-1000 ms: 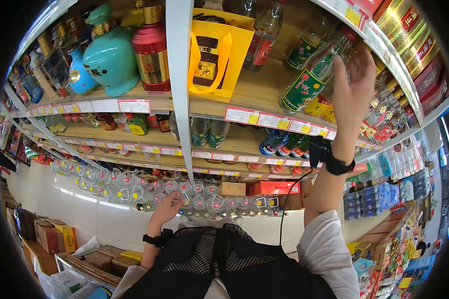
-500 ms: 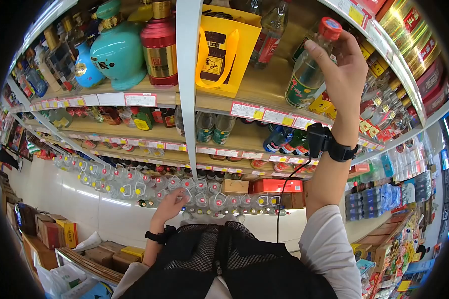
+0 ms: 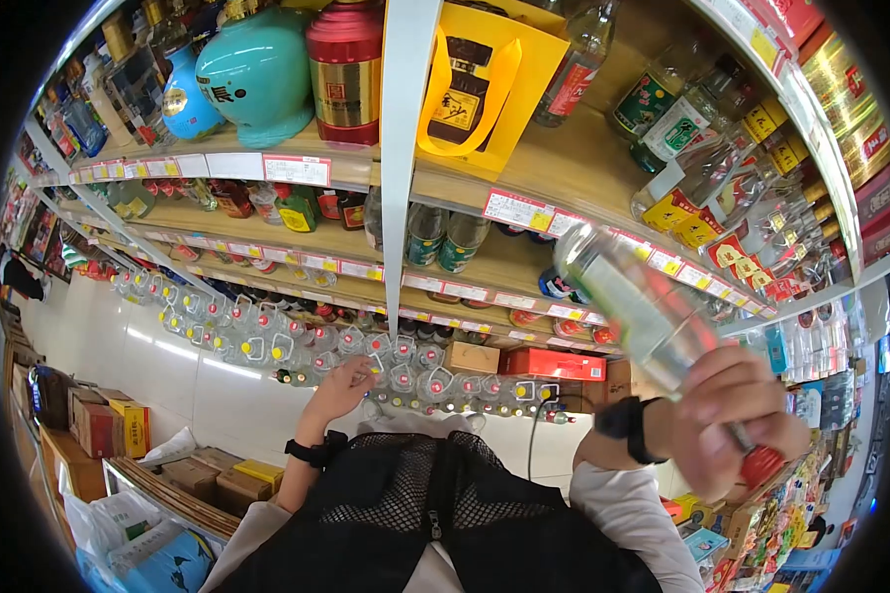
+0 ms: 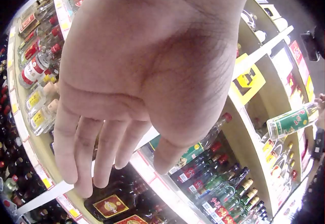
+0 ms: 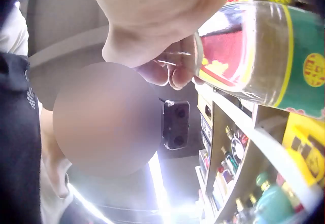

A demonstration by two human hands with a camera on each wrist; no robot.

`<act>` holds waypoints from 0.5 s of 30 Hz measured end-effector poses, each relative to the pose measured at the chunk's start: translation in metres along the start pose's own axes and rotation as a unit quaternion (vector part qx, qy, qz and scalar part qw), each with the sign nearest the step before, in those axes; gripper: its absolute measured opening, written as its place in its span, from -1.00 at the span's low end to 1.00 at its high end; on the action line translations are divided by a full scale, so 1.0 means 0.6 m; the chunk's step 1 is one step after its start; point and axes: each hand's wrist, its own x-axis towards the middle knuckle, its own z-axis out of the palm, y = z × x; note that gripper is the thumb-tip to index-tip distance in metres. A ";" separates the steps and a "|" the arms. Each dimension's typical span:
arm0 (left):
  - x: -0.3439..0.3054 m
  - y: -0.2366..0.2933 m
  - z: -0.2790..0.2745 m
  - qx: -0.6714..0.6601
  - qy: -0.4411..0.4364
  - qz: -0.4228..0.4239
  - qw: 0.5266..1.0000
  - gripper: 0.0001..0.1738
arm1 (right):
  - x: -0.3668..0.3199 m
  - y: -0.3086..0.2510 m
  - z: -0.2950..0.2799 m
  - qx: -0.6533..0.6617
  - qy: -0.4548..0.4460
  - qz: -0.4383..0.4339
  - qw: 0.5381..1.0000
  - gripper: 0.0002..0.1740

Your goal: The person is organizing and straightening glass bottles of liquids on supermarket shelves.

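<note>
My right hand (image 3: 732,415) grips a clear glass liquor bottle (image 3: 633,311) by its neck, in front of the shelves. The bottle lies tilted in the air and is blurred, its base up and to the left, its red cap (image 3: 761,465) at the lower right. In the right wrist view the fingers wrap the neck, and a green label (image 5: 304,56) with yellow edges shows on the body. My left hand (image 3: 341,388) hangs low in front of the body with nothing in it. The left wrist view shows its palm (image 4: 132,72) and loosely extended fingers.
On the upper shelf stand a yellow gift bag (image 3: 509,109), a green-labelled bottle (image 3: 643,109) and a turquoise rounded bottle (image 3: 257,79). A white upright post (image 3: 410,128) divides the shelves. Clear jugs (image 3: 277,346) line the floor below; cartons (image 3: 203,474) stand at lower left.
My right hand has taken the bottle off the upper shelf and brought it down and nearer, turning it from upright to tilted. The left hand stays about where it was.
</note>
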 end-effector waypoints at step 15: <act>-0.026 0.035 -0.012 0.010 0.010 -0.031 0.999 -0.56 | -0.239 0.326 0.172 -0.053 0.056 0.194 0.978 -0.83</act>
